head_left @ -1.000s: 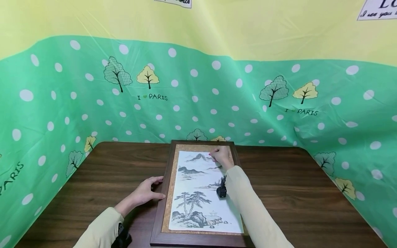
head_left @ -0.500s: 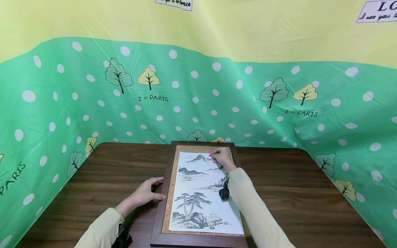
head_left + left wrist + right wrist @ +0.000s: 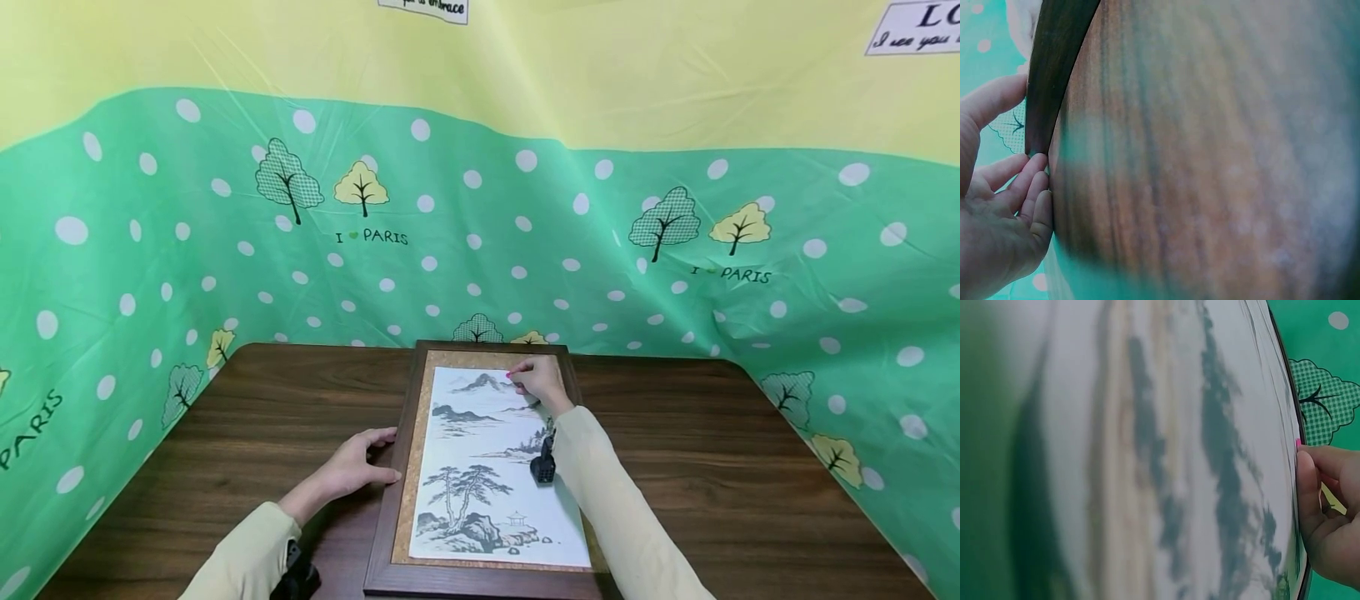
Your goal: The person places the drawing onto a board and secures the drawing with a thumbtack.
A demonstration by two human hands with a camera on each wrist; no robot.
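On the table lies a brown wooden frame [image 3: 382,533] with a cork board [image 3: 402,533] inside it. A white sheet with an ink landscape print [image 3: 457,446] covers most of the cork. My right hand [image 3: 540,382] is over the sheet's upper right part, pinching a small pink push pin [image 3: 1299,443] between thumb and fingertip; the pin's point is hidden. At the frame's left side, my left hand [image 3: 352,462] rests its thumb and fingertips against the wooden edge. The left wrist view shows these fingers [image 3: 1040,212] loosely extended along the frame's border.
The dark wood table [image 3: 675,467] extends to both sides of the frame. Behind it hangs a green and yellow cloth [image 3: 465,233] with dots and trees, close to the frame's far end. A black wrist camera [image 3: 543,461] sits under the right sleeve, above the sheet.
My right hand still pinches the push pin at the sheet's upper right; its wrist and camera shifted slightly right and down early on. The left hand stays at the frame edge.
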